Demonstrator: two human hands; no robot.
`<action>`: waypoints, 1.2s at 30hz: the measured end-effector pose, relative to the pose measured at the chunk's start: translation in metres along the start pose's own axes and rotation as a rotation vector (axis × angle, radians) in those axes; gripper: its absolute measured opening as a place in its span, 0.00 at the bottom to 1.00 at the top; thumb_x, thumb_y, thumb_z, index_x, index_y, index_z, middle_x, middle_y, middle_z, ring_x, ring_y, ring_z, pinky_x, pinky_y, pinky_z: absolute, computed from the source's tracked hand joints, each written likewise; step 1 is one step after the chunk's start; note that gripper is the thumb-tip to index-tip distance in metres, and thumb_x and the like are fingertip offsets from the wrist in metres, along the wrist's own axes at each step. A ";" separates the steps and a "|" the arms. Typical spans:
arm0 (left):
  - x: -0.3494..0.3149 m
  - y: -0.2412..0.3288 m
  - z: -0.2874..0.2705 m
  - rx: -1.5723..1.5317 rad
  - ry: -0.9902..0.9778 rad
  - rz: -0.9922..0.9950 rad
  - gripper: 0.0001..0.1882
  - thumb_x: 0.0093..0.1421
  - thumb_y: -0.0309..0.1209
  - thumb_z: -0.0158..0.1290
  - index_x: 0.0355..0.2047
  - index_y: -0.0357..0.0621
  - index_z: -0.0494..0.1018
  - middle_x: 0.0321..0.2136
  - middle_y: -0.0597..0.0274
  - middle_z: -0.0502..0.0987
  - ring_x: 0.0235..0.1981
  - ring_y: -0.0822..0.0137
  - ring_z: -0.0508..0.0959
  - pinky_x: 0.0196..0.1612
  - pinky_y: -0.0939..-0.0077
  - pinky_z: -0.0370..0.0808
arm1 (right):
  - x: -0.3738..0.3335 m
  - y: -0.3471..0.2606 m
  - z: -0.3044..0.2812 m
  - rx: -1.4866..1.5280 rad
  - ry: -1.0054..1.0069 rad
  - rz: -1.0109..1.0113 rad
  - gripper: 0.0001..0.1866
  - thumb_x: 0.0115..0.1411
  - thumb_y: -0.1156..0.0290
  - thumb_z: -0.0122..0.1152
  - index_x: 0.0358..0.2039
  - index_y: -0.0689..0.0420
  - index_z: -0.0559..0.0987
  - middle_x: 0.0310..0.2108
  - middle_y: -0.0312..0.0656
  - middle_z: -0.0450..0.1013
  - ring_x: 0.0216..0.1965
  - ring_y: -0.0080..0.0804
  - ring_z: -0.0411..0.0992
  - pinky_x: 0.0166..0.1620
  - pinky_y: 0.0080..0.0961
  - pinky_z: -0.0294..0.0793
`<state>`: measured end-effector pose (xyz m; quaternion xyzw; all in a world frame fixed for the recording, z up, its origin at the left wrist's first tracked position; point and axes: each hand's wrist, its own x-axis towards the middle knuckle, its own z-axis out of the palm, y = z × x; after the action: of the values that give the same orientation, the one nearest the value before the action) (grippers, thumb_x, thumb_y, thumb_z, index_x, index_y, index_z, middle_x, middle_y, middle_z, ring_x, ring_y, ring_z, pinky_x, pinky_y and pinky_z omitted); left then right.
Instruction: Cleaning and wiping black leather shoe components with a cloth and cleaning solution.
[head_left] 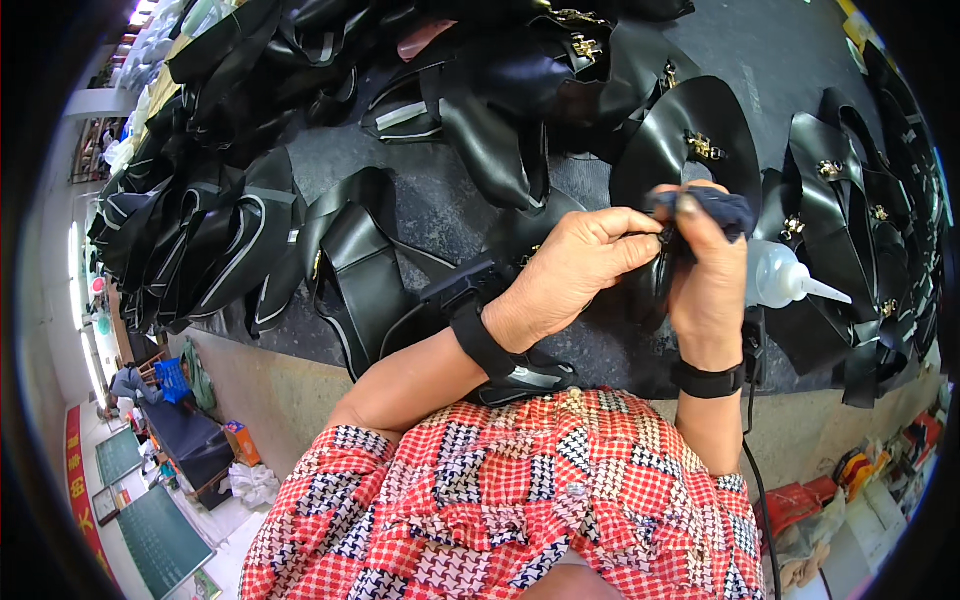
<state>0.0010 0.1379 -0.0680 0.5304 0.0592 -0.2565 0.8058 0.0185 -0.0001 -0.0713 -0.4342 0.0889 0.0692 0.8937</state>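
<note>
Over the front part of the dark table [770,60], my two hands work close together on a black leather shoe upper [652,285]. My left hand [575,268] has its thumb and fingertips pinched on the upper's edge. In my right hand [708,305] a bunched dark cloth [728,210] is gripped under the thumb, against the same piece. The fingers partly hide the held edge. Just beyond my hands lies a rounded black leather piece with a gold metal ornament [705,148]; whether it joins the held upper I cannot tell.
A translucent squeeze bottle [778,275] with a pointed nozzle stands right of my right wrist. Stacked black uppers [215,240] lie left, others with gold ornaments [830,168] right. More leather pieces [490,130] spread across the back. A black cable [760,490] hangs off the front edge.
</note>
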 end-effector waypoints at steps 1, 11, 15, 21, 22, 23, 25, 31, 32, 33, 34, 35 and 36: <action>0.000 0.001 -0.001 -0.019 0.004 -0.025 0.10 0.57 0.28 0.50 0.39 0.38 0.72 0.22 0.77 0.68 0.21 0.87 0.61 0.23 0.93 0.57 | 0.001 -0.003 -0.006 0.103 -0.009 0.019 0.08 0.51 0.75 0.58 0.32 0.60 0.72 0.33 0.44 0.73 0.35 0.27 0.70 0.44 0.24 0.67; 0.001 0.000 -0.001 -0.075 -0.018 0.033 0.09 0.58 0.27 0.49 0.37 0.39 0.73 0.24 0.76 0.70 0.22 0.89 0.61 0.23 0.94 0.58 | -0.012 -0.004 -0.007 -0.291 -0.090 -0.024 0.11 0.48 0.83 0.59 0.33 0.63 0.72 0.36 0.46 0.73 0.36 0.26 0.71 0.42 0.20 0.69; 0.002 -0.006 0.004 0.005 -0.036 0.060 0.08 0.58 0.26 0.48 0.36 0.38 0.73 0.25 0.76 0.70 0.23 0.88 0.62 0.24 0.94 0.58 | -0.015 0.005 -0.001 -0.306 0.042 -0.102 0.08 0.49 0.82 0.59 0.31 0.63 0.72 0.31 0.42 0.73 0.32 0.23 0.71 0.39 0.17 0.70; -0.001 -0.013 0.005 0.068 -0.082 -0.003 0.09 0.58 0.26 0.48 0.38 0.35 0.72 0.25 0.75 0.70 0.23 0.86 0.63 0.25 0.93 0.60 | -0.010 0.009 0.000 -0.281 0.155 -0.078 0.07 0.50 0.80 0.58 0.31 0.62 0.72 0.27 0.38 0.72 0.28 0.22 0.70 0.35 0.18 0.69; 0.000 -0.010 0.003 0.062 -0.062 -0.019 0.09 0.58 0.27 0.48 0.37 0.36 0.72 0.22 0.75 0.67 0.21 0.86 0.62 0.23 0.91 0.60 | -0.010 0.009 0.001 -0.206 0.173 -0.060 0.07 0.50 0.80 0.58 0.31 0.62 0.72 0.27 0.39 0.72 0.28 0.23 0.70 0.35 0.18 0.70; 0.001 -0.007 0.001 0.056 -0.042 -0.035 0.10 0.58 0.28 0.47 0.37 0.37 0.72 0.19 0.76 0.65 0.20 0.85 0.61 0.22 0.90 0.60 | -0.008 0.008 -0.009 -0.063 0.127 -0.047 0.07 0.51 0.77 0.58 0.32 0.62 0.72 0.28 0.42 0.73 0.30 0.28 0.72 0.38 0.23 0.71; 0.001 -0.003 0.001 0.038 -0.069 -0.051 0.11 0.58 0.28 0.48 0.40 0.39 0.71 0.20 0.76 0.66 0.20 0.86 0.61 0.21 0.92 0.59 | -0.009 -0.001 -0.009 0.020 0.152 0.007 0.08 0.52 0.74 0.58 0.33 0.61 0.72 0.28 0.43 0.73 0.31 0.31 0.72 0.39 0.25 0.71; -0.002 0.003 -0.002 -0.018 -0.030 -0.069 0.10 0.57 0.26 0.48 0.40 0.40 0.70 0.26 0.75 0.69 0.23 0.87 0.64 0.24 0.93 0.61 | -0.014 -0.003 -0.021 0.003 0.071 -0.032 0.14 0.50 0.68 0.59 0.34 0.62 0.71 0.33 0.47 0.72 0.36 0.32 0.71 0.45 0.29 0.68; -0.002 0.004 -0.002 -0.016 -0.034 -0.067 0.10 0.57 0.25 0.48 0.40 0.41 0.70 0.27 0.75 0.69 0.24 0.87 0.64 0.24 0.93 0.61 | -0.014 -0.002 -0.021 -0.016 0.049 -0.039 0.14 0.50 0.68 0.59 0.34 0.62 0.71 0.33 0.47 0.72 0.36 0.32 0.71 0.45 0.29 0.68; -0.002 0.005 -0.003 -0.014 -0.039 -0.065 0.09 0.57 0.25 0.48 0.39 0.41 0.70 0.27 0.75 0.69 0.24 0.87 0.64 0.24 0.93 0.61 | -0.014 -0.002 -0.021 -0.036 0.026 -0.047 0.14 0.50 0.68 0.60 0.34 0.62 0.70 0.33 0.48 0.72 0.36 0.32 0.71 0.45 0.28 0.67; -0.003 0.005 -0.003 -0.024 -0.040 -0.064 0.09 0.57 0.24 0.48 0.39 0.41 0.70 0.26 0.75 0.69 0.23 0.87 0.64 0.24 0.93 0.61 | -0.016 -0.005 -0.016 -0.079 0.058 -0.009 0.15 0.49 0.68 0.60 0.35 0.62 0.70 0.34 0.49 0.72 0.36 0.32 0.70 0.45 0.27 0.67; -0.003 0.006 -0.004 -0.034 -0.040 -0.062 0.09 0.57 0.24 0.48 0.39 0.41 0.70 0.26 0.75 0.69 0.23 0.87 0.64 0.24 0.93 0.60 | -0.015 -0.005 -0.015 -0.095 0.045 -0.020 0.15 0.49 0.68 0.60 0.35 0.62 0.70 0.34 0.49 0.72 0.36 0.32 0.70 0.45 0.27 0.66; -0.002 0.006 -0.004 -0.044 -0.041 -0.061 0.09 0.57 0.24 0.48 0.39 0.41 0.70 0.25 0.76 0.68 0.23 0.87 0.63 0.23 0.93 0.60 | -0.015 -0.005 -0.015 -0.111 0.032 -0.030 0.15 0.49 0.68 0.60 0.35 0.62 0.70 0.34 0.49 0.72 0.36 0.32 0.70 0.45 0.27 0.66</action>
<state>0.0025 0.1441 -0.0638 0.5050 0.0643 -0.2903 0.8103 0.0039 -0.0160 -0.0731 -0.4854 0.0928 0.0536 0.8677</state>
